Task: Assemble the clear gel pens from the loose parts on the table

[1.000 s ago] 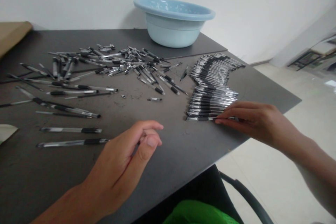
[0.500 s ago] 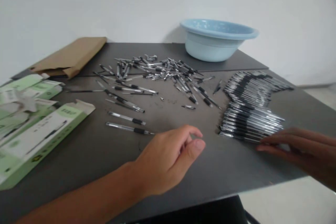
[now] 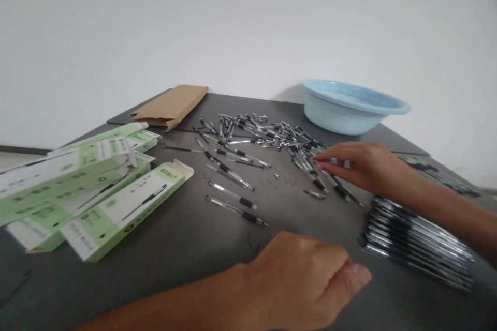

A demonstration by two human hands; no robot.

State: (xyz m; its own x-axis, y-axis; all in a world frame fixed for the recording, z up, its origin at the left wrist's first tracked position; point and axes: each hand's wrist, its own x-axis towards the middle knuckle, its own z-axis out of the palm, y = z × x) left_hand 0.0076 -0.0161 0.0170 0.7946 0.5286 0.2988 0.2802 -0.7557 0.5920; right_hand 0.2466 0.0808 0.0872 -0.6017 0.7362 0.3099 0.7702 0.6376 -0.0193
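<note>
My left hand (image 3: 303, 279) rests at the table's near edge, its fingers curled in and the thumb along them; nothing shows in it. My right hand (image 3: 361, 165) reaches over the table to the right side of a loose heap of clear pens with black grips (image 3: 272, 132). Its thumb and forefinger are pinched together at the pens there, and what lies between the tips is too small to make out. Under my right forearm lies a neat row of pens (image 3: 411, 248) side by side, partly covered by the arm. Two single pens (image 3: 233, 209) lie left of my left hand.
Green and white pen boxes (image 3: 128, 207) are stacked at the left. Behind them lies a brown paper envelope (image 3: 171, 106). A light blue basin (image 3: 345, 114) stands at the back right by the wall. Small pen parts (image 3: 314, 195) lie scattered mid-table.
My right hand has left the near end of the pen row and moved up and left to the heap. My left hand shows lower and further right. The view has shifted.
</note>
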